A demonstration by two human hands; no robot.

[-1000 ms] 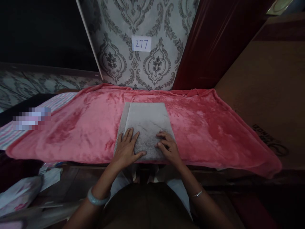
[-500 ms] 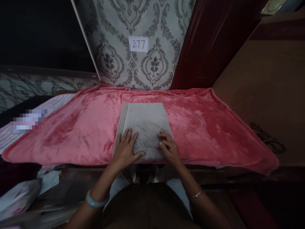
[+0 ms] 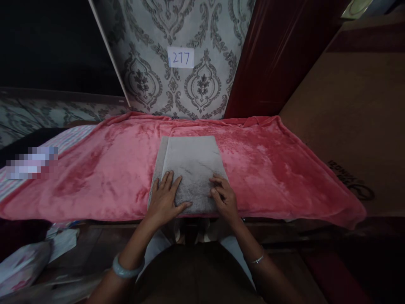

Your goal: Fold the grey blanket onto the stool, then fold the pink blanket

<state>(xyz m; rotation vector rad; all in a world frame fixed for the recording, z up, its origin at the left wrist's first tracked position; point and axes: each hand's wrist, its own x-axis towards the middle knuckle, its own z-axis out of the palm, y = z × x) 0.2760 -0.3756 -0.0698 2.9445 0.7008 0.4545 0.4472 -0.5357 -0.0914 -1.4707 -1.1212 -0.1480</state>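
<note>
A grey, velvety folded cloth (image 3: 193, 154) lies flat on a pink plush blanket (image 3: 120, 160), with a raised fold line along its left side. My left hand (image 3: 164, 196) rests palm down on its near left part, fingers spread and thumb pointing right. On the near right part lies my right hand (image 3: 225, 196), its fingers loosely bent. A small gap shows between that thumb and the index finger, and I see nothing held there. The cloth's near corners are partly covered by my hands.
A dark screen (image 3: 57, 50) stands at the back left. A paper marked 277 (image 3: 180, 57) is on the patterned wall. To the right is a large cardboard box (image 3: 357, 97), beside a dark red panel (image 3: 272, 55). A striped cloth (image 3: 68, 137) lies at the left.
The view has shifted slightly to the right. Both hands stay in nearly the same place on the grey cloth, which lies as before.
</note>
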